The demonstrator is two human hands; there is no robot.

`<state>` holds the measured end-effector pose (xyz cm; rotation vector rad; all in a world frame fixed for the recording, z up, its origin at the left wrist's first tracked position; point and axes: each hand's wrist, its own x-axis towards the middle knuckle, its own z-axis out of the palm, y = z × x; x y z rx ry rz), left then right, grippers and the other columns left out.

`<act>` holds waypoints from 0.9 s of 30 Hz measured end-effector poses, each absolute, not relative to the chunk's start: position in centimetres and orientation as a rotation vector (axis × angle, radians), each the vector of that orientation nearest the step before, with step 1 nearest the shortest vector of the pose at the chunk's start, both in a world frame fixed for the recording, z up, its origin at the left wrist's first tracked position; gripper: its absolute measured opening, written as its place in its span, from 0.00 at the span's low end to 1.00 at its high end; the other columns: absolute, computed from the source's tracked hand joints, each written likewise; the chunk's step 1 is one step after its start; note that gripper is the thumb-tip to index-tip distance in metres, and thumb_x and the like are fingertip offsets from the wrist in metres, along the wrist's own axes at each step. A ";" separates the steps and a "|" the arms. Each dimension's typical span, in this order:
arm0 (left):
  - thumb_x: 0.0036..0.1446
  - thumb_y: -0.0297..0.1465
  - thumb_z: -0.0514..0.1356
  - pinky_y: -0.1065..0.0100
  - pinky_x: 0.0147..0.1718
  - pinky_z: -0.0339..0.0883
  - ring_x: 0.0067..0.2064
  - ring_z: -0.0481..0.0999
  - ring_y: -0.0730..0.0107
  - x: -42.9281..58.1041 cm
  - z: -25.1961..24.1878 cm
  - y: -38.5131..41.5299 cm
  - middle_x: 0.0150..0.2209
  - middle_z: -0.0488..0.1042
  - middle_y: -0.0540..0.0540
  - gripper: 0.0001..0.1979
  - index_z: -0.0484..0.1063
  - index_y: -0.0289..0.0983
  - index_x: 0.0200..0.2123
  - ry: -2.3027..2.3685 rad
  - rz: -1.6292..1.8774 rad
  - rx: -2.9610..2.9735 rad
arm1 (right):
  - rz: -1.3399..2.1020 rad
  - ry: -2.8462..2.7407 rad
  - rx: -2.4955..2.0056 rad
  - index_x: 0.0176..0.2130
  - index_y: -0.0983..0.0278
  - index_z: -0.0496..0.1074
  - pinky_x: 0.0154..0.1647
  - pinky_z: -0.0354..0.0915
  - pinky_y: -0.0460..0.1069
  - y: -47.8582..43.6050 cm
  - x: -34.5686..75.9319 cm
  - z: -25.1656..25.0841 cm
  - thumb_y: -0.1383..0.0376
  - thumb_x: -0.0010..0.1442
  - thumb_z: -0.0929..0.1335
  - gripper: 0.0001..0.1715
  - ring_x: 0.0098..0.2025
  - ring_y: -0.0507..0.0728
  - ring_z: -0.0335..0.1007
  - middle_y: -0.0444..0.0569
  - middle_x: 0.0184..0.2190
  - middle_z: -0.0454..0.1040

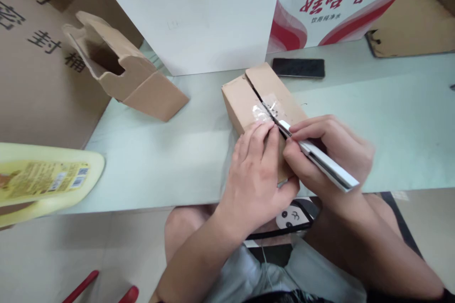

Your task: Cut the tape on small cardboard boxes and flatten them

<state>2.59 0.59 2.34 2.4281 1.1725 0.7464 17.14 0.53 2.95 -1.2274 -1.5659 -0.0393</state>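
A small brown cardboard box (236,92) lies on the table, with a dark gap along its top seam and clear tape (261,112) across it. My left hand (254,168) presses on the box's top with bent fingers, its thumb against the near edge, gripping it. In my right hand (329,151) is a white utility knife (329,165), pinched between thumb and fingers. The knife's front end rests at the seam beside my left fingertips; its blade cannot be made out.
A black phone (298,67) lies behind the box, before a white carton (206,19) and a red-printed carton (330,9). An open cardboard holder (142,85) stands at left, near a large carton (46,94) and a yellow bottle (50,180). Flat cardboard (419,23) lies at right.
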 end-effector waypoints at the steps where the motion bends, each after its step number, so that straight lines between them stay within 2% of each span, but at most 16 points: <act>1: 0.59 0.34 0.63 0.47 0.73 0.57 0.73 0.58 0.48 2.6 2.3 0.6 0.67 0.63 0.32 0.36 0.56 0.30 0.67 1.173 0.744 2.429 | -0.042 -1.564 -1.226 0.31 0.59 0.70 0.31 0.75 0.49 0.6 17.1 2.9 0.73 0.55 0.71 0.09 0.30 0.54 0.77 0.42 0.28 0.77; 17: 0.60 0.36 0.63 0.45 0.73 0.59 0.72 0.59 0.48 2.5 2.2 0.6 0.67 0.63 0.32 0.37 0.54 0.31 0.68 1.164 0.771 2.415 | -0.048 -1.487 -1.193 0.33 0.59 0.72 0.31 0.74 0.52 0.4 17.5 2.5 0.68 0.57 0.70 0.03 0.31 0.56 0.78 0.44 0.30 0.79; 23: 0.61 0.37 0.62 0.47 0.73 0.58 0.73 0.59 0.47 2.6 2.2 0.6 0.67 0.63 0.31 0.36 0.56 0.29 0.68 1.176 0.773 2.435 | -0.061 -1.366 -1.186 0.32 0.60 0.72 0.34 0.73 0.51 0.4 17.5 1.8 0.69 0.57 0.70 0.03 0.33 0.55 0.78 0.45 0.31 0.79; 27: 0.61 0.38 0.62 0.44 0.71 0.61 0.72 0.60 0.45 2.5 2.0 0.6 0.67 0.64 0.30 0.37 0.56 0.29 0.68 1.166 0.786 2.471 | -0.052 -1.258 -1.097 0.31 0.62 0.73 0.33 0.71 0.48 0.9 17.7 1.7 0.72 0.52 0.70 0.06 0.32 0.53 0.77 0.45 0.29 0.78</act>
